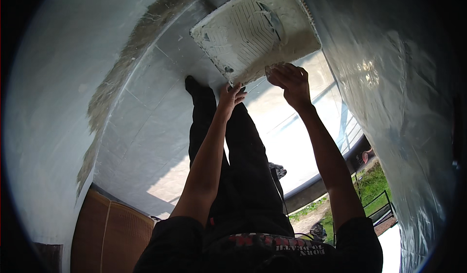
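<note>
A wide tray (296,43), caked with pale plaster-like paste, is ahead of me at the top of the view. Ridged lines cross its middle, and a smooth hollow shows near its far side. At its near left corner is my left hand (230,102), fingers partly apart; whether the fingertips touch the rim is unclear. My right hand (295,84) is closed around a small pale, paste-smeared piece (270,70), just off the tray's near edge. The fingers cover most of that piece, so its kind cannot be made out.
Shiny plastic sheeting (389,88) hangs along the right. On the left rises a pale wall (63,93) with a rough grey band (124,61) along its foot. A brown panel (114,229) stands at the lower left. Tiled floor (141,127) lies under my feet; grass (374,190) shows outside.
</note>
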{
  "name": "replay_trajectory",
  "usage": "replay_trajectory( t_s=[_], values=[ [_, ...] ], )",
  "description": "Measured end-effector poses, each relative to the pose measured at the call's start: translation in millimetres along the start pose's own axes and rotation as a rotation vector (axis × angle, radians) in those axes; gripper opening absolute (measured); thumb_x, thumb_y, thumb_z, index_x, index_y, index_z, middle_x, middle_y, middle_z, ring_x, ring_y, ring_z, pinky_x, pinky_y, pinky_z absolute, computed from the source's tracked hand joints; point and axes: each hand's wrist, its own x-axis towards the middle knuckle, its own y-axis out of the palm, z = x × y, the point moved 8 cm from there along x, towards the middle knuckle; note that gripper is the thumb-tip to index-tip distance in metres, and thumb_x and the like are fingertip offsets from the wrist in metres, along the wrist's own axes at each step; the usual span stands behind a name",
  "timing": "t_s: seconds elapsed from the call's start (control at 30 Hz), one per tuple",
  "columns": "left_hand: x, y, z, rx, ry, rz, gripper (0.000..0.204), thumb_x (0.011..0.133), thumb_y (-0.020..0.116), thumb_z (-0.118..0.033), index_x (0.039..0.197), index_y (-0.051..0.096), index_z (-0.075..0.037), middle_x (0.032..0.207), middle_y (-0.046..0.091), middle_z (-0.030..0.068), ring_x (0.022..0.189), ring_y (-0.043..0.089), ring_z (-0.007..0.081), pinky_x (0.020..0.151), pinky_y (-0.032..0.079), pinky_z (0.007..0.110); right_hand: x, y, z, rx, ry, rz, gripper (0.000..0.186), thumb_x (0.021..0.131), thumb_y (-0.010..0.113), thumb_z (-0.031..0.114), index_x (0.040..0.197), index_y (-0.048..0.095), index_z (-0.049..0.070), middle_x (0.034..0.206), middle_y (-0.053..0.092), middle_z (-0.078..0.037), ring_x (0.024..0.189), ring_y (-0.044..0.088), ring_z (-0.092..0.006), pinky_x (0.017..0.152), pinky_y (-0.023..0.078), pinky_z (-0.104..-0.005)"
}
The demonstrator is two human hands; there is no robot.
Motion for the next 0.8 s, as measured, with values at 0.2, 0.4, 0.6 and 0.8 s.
replay_trajectory(
  t_s=[0.2, 0.4, 0.6, 0.8],
  values=[
    [12, 23, 4, -0.103, 0.028, 0.122, 0.075, 0.101, 0.033, -0.066, 0.123, 0.052, 0.003, 0.093, 0.068, 0.0151, 0.079, 0.071, 0.024, 0.082, 0.057, 0.046, -20, 29, 4, -0.299, -0.127, 0.09, 0.059, 0.076, 0.057, 0.002, 0.13, 0.056, 0.025, 0.134, 0.058, 0.002, 0.132, 0.05, -0.0204, 0.113, 0.029, -0.0416],
    [15, 17, 11, -0.246, 0.0, -0.139, 0.069, 0.104, 0.031, -0.061, 0.115, 0.056, 0.003, 0.072, 0.062, 0.0112, 0.052, 0.057, 0.0166, 0.059, 0.057, 0.038, -27, 41, 7, -0.155, -0.088, 0.011, 0.062, 0.074, 0.055, -0.004, 0.13, 0.06, 0.024, 0.134, 0.059, 0.002, 0.135, 0.048, -0.0227, 0.115, 0.029, -0.0409],
    [11, 22, 7, -0.259, -0.036, -0.176, 0.062, 0.106, 0.031, -0.056, 0.109, 0.056, 0.0, 0.068, 0.06, 0.0076, 0.049, 0.051, 0.0145, 0.05, 0.048, 0.033, -54, 53, 31, 0.094, -0.168, 0.103, 0.045, 0.078, 0.069, 0.001, 0.12, 0.068, 0.018, 0.126, 0.065, -0.003, 0.13, 0.053, -0.0255, 0.11, 0.037, -0.0444],
    [-1, 22, 2, -0.147, -0.065, -0.151, 0.058, 0.108, 0.026, -0.053, 0.113, 0.054, -0.002, 0.068, 0.05, 0.0036, 0.054, 0.043, 0.0117, 0.053, 0.038, 0.03, -30, 13, 2, -0.093, -0.113, -0.006, 0.056, 0.08, 0.056, 0.001, 0.131, 0.059, 0.022, 0.131, 0.06, -0.003, 0.132, 0.051, -0.0225, 0.112, 0.035, -0.0429]
  ],
)
